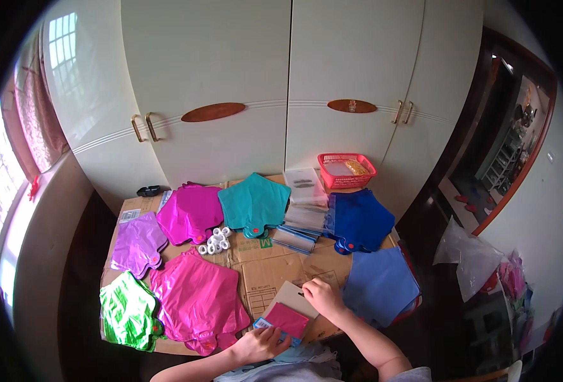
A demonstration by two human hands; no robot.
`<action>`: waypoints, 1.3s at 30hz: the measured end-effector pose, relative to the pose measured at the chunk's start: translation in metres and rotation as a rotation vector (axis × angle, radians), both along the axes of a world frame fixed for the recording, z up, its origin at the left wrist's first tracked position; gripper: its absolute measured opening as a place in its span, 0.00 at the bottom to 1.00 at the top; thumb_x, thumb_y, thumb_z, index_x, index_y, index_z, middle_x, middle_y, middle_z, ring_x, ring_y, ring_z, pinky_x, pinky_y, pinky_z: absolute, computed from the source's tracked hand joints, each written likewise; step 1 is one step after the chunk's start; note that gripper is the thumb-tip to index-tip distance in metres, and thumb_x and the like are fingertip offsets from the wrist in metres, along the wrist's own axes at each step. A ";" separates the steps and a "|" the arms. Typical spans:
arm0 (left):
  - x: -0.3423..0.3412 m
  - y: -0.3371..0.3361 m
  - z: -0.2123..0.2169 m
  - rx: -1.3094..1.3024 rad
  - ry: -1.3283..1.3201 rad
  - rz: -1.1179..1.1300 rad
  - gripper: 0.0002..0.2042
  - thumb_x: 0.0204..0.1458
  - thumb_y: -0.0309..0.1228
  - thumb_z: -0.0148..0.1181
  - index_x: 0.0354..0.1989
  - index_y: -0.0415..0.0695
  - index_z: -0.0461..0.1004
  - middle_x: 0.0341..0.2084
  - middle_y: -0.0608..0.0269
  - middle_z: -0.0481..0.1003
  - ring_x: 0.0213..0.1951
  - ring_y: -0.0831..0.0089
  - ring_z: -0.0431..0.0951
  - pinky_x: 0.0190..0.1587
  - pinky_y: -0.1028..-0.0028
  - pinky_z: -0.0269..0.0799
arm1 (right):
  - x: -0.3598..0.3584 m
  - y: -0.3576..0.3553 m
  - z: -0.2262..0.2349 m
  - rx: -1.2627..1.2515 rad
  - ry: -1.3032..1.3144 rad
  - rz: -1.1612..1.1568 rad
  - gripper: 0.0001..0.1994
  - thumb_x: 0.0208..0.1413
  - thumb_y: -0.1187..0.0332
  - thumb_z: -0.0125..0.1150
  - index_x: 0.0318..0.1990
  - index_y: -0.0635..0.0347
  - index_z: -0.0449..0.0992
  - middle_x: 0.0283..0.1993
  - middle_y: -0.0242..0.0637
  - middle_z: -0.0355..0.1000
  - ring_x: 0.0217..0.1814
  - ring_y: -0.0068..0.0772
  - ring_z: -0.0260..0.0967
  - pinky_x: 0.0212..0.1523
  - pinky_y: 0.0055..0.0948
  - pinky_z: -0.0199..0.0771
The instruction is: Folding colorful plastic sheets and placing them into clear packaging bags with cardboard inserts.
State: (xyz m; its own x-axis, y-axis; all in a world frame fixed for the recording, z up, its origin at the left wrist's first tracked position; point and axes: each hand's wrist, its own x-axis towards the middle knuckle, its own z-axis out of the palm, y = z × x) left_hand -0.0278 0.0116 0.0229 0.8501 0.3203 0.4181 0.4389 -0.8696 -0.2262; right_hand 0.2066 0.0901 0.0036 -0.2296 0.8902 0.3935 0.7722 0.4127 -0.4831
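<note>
Close to the table's near edge, a flat packet [288, 296] lies tilted between my hands. It has a beige upper part, a folded pink foil piece [286, 319] and a blue strip at its lower end. My left hand [260, 345] is closed on that lower left end, fingers over the blue strip. My right hand [323, 297] pinches the upper right edge, beside a dark slit; its fingertips are partly hidden. Left of the packet spreads a stack of pink foil pieces [198, 296], resembling flat balloons. A blue stack [380, 286] lies to the right.
Cardboard [262, 261] covers the table. Around it lie green [127, 312], lilac [138, 245], magenta [189, 213], teal [254, 200] and dark blue [361, 219] foil stacks. White rolls [215, 242], transparent sleeves [303, 219] and a red basket [347, 170] stand toward the back, before white cabinets [218, 63].
</note>
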 end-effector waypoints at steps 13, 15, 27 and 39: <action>-0.004 -0.002 -0.008 0.034 -0.015 0.036 0.15 0.42 0.32 0.56 0.42 0.55 0.73 0.36 0.61 0.75 0.35 0.74 0.78 0.31 0.79 0.75 | -0.019 -0.016 -0.012 0.261 -0.248 0.226 0.05 0.42 0.72 0.57 0.22 0.54 0.67 0.24 0.30 0.64 0.30 0.29 0.69 0.28 0.29 0.73; -0.002 0.000 -0.011 0.055 -0.015 0.029 0.16 0.42 0.32 0.56 0.42 0.54 0.73 0.36 0.61 0.75 0.35 0.74 0.78 0.31 0.79 0.75 | -0.021 -0.017 -0.007 0.272 -0.256 0.244 0.05 0.42 0.72 0.57 0.22 0.54 0.67 0.24 0.30 0.64 0.30 0.28 0.69 0.29 0.28 0.73; 0.014 0.022 -0.014 0.066 -0.026 -0.006 0.15 0.43 0.34 0.55 0.42 0.51 0.73 0.35 0.58 0.73 0.34 0.72 0.76 0.31 0.77 0.74 | -0.018 -0.011 0.007 0.317 -0.380 0.280 0.04 0.43 0.73 0.56 0.23 0.54 0.67 0.24 0.30 0.64 0.30 0.27 0.69 0.30 0.26 0.73; 0.026 0.020 -0.022 0.047 -0.065 0.052 0.16 0.42 0.34 0.56 0.42 0.49 0.73 0.34 0.59 0.72 0.32 0.73 0.76 0.26 0.79 0.74 | -0.014 -0.033 0.017 0.218 -0.493 0.167 0.02 0.43 0.72 0.55 0.25 0.55 0.68 0.27 0.32 0.66 0.34 0.29 0.70 0.32 0.27 0.75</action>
